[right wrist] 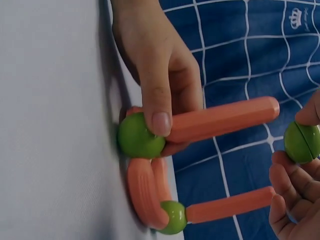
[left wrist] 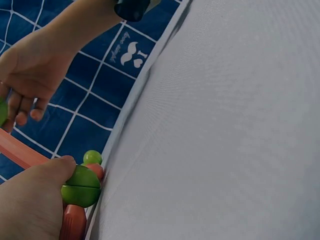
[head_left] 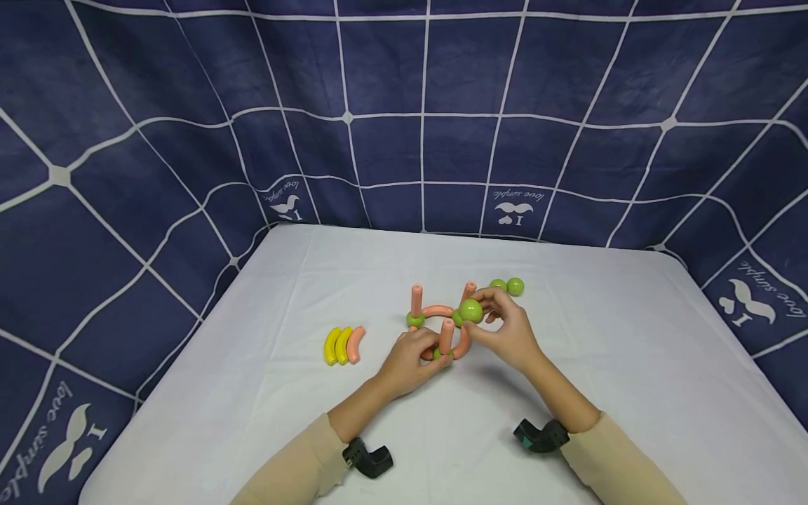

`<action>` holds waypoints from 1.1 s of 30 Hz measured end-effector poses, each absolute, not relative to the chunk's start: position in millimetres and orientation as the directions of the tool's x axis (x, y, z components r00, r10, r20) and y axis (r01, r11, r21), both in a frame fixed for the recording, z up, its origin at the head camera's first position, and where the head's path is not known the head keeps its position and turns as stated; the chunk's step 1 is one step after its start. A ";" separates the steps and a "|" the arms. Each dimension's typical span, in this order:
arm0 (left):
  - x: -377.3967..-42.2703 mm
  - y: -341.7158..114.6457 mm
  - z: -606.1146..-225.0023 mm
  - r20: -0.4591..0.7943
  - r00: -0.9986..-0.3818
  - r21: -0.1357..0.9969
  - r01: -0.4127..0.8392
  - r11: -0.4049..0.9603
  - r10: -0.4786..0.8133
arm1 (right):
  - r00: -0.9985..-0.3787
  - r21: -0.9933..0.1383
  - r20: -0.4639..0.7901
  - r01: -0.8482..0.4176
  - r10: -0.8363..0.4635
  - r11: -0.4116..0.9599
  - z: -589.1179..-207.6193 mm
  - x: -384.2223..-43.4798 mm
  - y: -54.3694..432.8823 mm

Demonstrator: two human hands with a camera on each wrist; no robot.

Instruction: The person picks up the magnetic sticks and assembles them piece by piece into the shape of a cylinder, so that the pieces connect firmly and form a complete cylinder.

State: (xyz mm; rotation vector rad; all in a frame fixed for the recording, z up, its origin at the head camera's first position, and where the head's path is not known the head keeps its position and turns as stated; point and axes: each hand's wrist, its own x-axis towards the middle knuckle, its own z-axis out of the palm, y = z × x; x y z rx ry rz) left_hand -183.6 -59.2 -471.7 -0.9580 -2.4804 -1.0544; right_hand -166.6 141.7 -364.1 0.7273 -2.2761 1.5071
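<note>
On the table stands a frame of curved orange pieces (head_left: 437, 311) joined by green balls, with several straight orange rods (head_left: 416, 300) standing up from the balls. My left hand (head_left: 405, 363) grips the frame's near corner, its thumb on the green ball (right wrist: 140, 137) at the foot of an upright rod (right wrist: 225, 119). Above and to the right, my right hand (head_left: 510, 335) pinches a loose green ball (head_left: 470, 311) between thumb and fingers. In the right wrist view a seam line shows on that ball (right wrist: 301, 142), which is apart from the rod's free end.
Left of the frame lie two yellow curved pieces (head_left: 337, 346) and one orange curved piece (head_left: 356, 344). Two more green balls (head_left: 515, 286) sit beyond my right hand. A white cloth (head_left: 284, 294) covers the table, and a blue checked curtain (head_left: 461, 77) surrounds it.
</note>
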 end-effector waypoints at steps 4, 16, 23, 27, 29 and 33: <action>-183.4 -59.3 -472.6 0.479 -0.744 0.540 0.668 0.512 0.465 | -0.807 -0.755 0.530 -0.589 -0.263 0.287 -360.4 -165.0 136.2; -182.1 -59.8 -472.3 0.482 -0.740 0.534 0.673 0.512 0.469 | -0.784 -0.752 0.525 -0.609 -0.331 0.252 -354.4 -162.3 127.2; -183.1 -60.2 -472.0 0.464 -0.749 0.538 0.662 0.522 0.473 | -0.786 -0.755 0.518 -0.606 -0.336 0.253 -355.0 -163.0 125.5; -183.8 -60.1 -471.8 0.467 -0.748 0.537 0.664 0.521 0.472 | -0.782 -0.756 0.525 -0.610 -0.337 0.239 -370.9 -172.6 130.3; -183.9 -60.0 -471.8 0.471 -0.746 0.539 0.666 0.516 0.471 | -0.782 -0.761 0.531 -0.610 -0.326 0.222 -380.7 -178.1 134.4; -184.1 -59.9 -472.1 0.476 -0.745 0.546 0.667 0.507 0.468 | -0.809 -0.808 0.528 -0.572 -0.260 0.139 -394.0 -186.3 141.9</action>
